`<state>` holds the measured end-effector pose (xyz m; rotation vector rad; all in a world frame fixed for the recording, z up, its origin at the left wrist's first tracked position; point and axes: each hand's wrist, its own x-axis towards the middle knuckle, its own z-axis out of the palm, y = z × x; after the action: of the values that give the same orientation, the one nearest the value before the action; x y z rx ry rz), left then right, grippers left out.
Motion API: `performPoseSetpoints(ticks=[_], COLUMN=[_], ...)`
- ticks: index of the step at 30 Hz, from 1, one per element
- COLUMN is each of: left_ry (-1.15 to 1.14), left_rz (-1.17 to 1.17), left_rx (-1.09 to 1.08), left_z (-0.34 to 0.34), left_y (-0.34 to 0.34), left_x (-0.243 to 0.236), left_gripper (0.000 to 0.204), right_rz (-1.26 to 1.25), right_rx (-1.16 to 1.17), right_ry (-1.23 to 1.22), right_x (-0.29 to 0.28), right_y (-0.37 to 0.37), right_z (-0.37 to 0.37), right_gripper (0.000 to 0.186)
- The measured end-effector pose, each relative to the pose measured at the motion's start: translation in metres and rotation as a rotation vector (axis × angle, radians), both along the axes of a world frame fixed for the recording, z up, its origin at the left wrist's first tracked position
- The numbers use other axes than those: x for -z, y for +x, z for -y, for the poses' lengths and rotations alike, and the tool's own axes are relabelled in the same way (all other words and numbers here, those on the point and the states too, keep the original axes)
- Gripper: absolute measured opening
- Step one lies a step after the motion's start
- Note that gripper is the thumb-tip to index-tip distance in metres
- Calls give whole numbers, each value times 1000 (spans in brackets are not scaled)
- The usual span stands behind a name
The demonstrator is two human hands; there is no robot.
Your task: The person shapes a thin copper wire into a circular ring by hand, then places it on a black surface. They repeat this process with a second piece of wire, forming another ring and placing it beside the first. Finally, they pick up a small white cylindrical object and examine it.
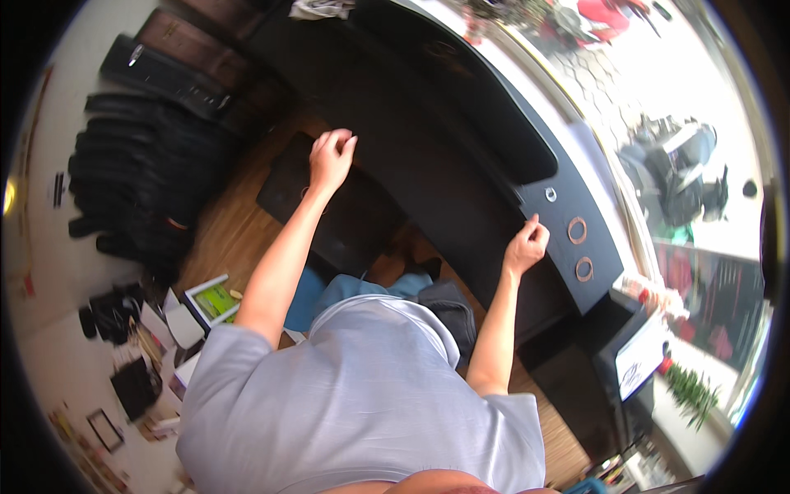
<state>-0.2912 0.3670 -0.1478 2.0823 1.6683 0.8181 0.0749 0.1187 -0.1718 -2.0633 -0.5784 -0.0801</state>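
My left hand [332,158] is raised over a dark, shadowed area, with its fingers curled in toward the thumb. Anything between those fingertips is too small to make out. Farther right, my right hand [527,245] is pinched closed beside the edge of a long dark surface [428,173]; what it grips, if anything, is not visible. A small pale ring [550,195] and two brown rings, one nearer [584,269] and one farther [578,230], lie on a dark ledge [605,251] just right of that hand.
A long black panel with rounded corners [494,107] lies along the window side. Several black padded bags [140,169] line the left wall below dark cases [164,74]. A green-and-white box [212,301] lies at lower left. A small green plant [691,391] stands at right.
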Motion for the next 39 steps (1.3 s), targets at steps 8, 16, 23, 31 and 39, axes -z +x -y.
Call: performPoseSetpoints(ticks=[8, 16, 23, 31, 39], left_ry=[15, -263, -413, -348, -334], left_rz=[-352, -508, -529, -381, -363], left_rx=[-203, -275, -150, -229, -187], left_z=[-145, -179, -177, -186, -185], left_y=[9, -2, -11, -9, -14], left_x=[57, 63, 45, 58, 58], left_gripper=[82, 97, 105, 104, 97], right_rz=[-66, -182, -354, -437, -469], right_rx=[-315, -298, -301, -204, -164], right_ry=[-146, -177, -91, -101, -142], right_x=[-28, -26, -36, -30, -20], right_y=[6, 19, 26, 20, 12], right_z=[8, 15, 30, 90, 122], right_gripper=[21, 24, 25, 24, 26])
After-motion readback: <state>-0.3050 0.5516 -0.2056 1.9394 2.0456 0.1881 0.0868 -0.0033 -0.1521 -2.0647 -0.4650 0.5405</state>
